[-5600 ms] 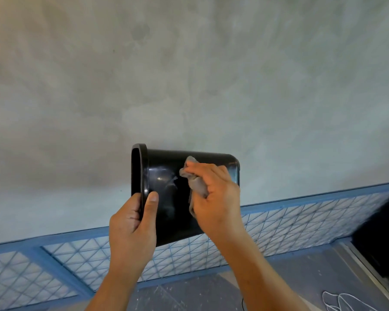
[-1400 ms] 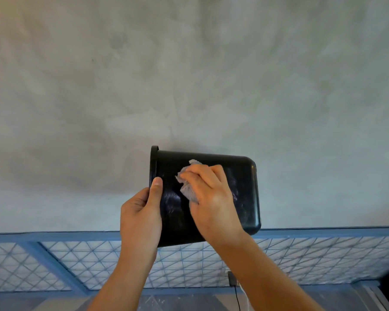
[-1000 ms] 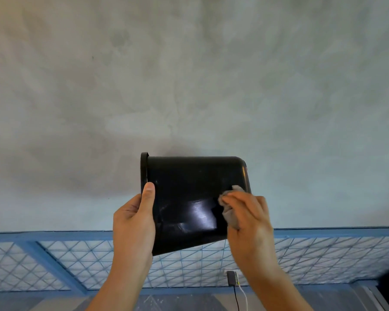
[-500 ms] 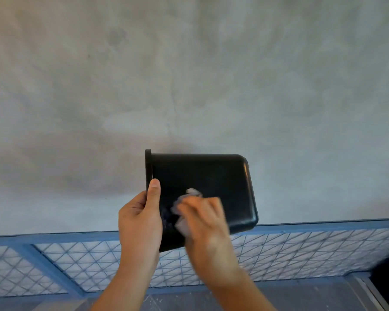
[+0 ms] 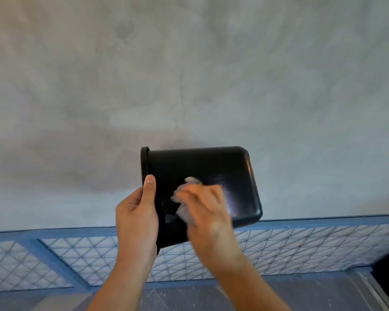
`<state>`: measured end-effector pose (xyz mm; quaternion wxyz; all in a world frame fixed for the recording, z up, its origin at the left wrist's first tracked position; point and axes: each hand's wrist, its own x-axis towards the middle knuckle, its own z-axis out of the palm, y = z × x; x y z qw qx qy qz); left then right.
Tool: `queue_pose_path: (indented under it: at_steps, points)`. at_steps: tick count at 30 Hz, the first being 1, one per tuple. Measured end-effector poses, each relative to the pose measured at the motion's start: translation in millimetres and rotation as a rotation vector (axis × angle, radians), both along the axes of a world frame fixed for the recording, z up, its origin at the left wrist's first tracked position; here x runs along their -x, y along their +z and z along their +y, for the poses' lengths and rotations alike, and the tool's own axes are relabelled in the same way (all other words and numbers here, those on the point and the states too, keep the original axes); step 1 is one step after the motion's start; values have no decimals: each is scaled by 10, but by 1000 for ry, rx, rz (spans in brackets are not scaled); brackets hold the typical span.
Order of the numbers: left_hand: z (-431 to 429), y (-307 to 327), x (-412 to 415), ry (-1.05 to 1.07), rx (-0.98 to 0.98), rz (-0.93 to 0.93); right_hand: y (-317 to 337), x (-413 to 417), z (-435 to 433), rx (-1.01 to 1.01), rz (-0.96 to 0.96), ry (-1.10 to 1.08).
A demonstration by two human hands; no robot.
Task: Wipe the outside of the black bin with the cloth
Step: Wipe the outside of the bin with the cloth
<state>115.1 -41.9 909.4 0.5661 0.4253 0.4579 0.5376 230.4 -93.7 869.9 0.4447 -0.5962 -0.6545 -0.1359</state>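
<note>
Nearest to us, two bare forearms point(image 5: 126, 277) rise from the bottom edge. Our left hand point(image 5: 136, 217) has its grip closed on the black bin point(image 5: 202, 167) at the open end. The thumb lies along the outside just beside the rim point(image 5: 144, 162), and the other fingers are hidden behind. Our right hand point(image 5: 208, 212) is blurred. Its grip is bunched round the pale cloth point(image 5: 182, 212), which it presses against the bin's glossy side, near the left thumb. The bin is held in the air on its side, mouth to the left and base to the right, a little tilted. Beyond it, low down, runs a blue frame point(image 5: 312, 219) filled with wire mesh point(image 5: 301, 248), with a grey floor point(image 5: 177, 297) below. Farthest from us is the mottled grey wall point(image 5: 189, 75).
</note>
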Motion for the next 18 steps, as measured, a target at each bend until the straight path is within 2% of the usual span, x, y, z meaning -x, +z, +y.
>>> queue_pose_path:
  at_steps: [3,5,7,11,13,16,18]
  points:
    - [50,-8,129,1,6,-3,9,-459,13,-27,176,-224]
    - [37,-14,133,10,-16,17,28,-544,3,-21,218,-305]
    - [-2,-24,66,20,-40,48,43,-272,20,-14,157,-236]
    - [-44,-23,-1,21,-29,49,21,217,-43,6,-8,39]
    - [-34,-14,69,20,3,25,42,-13,-12,3,44,-35]
    - [-35,-22,139,20,-10,44,45,-470,-22,-24,219,-275]
    - [-80,-12,87,39,-44,84,67,-401,-12,-29,205,-289]
